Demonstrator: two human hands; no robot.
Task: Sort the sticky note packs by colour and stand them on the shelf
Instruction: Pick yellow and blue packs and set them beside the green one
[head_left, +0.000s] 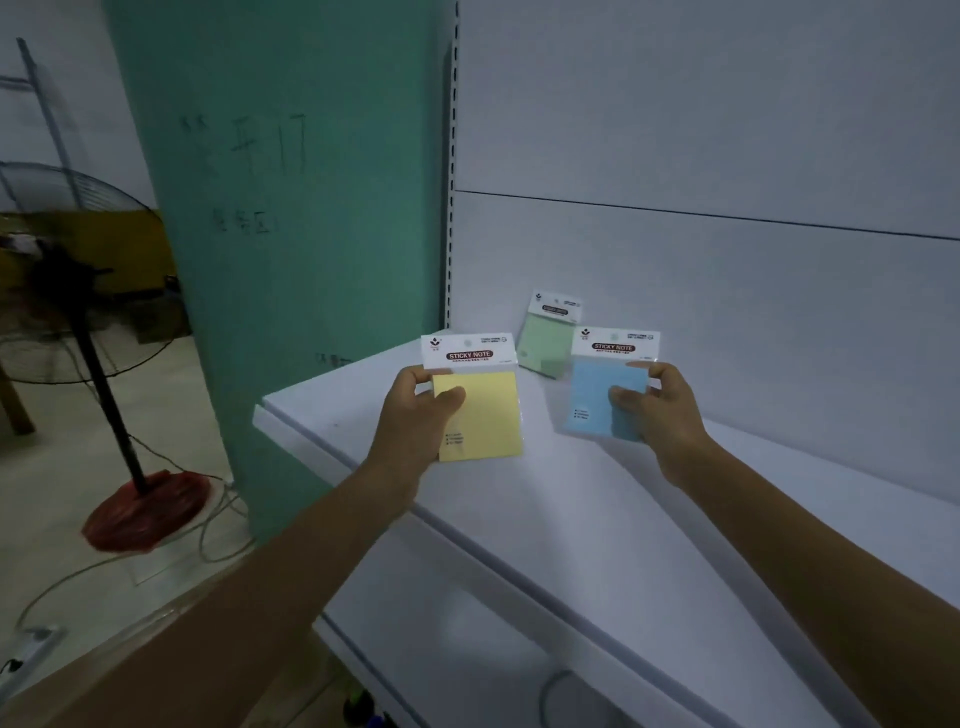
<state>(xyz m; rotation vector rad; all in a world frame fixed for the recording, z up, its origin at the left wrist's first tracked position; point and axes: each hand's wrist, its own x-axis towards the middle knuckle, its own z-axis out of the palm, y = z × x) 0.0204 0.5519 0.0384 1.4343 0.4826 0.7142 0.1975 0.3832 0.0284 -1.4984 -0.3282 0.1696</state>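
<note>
White shelf (519, 519) carries three sticky note packs: one yellow pack (480, 415) pinched in the left hand (415, 421), one green pack (549, 340) standing at the back panel, one blue pack (602, 395) gripped by the right hand (660, 415).

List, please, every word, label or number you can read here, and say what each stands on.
"STICKY NOTE": header card of the yellow pack in the left hand.
"STICKY NOTE": header card of the blue pack in the right hand.
Green pack header, small print on all packs, handwriting on the teal pillar: too blurred to read.
</note>
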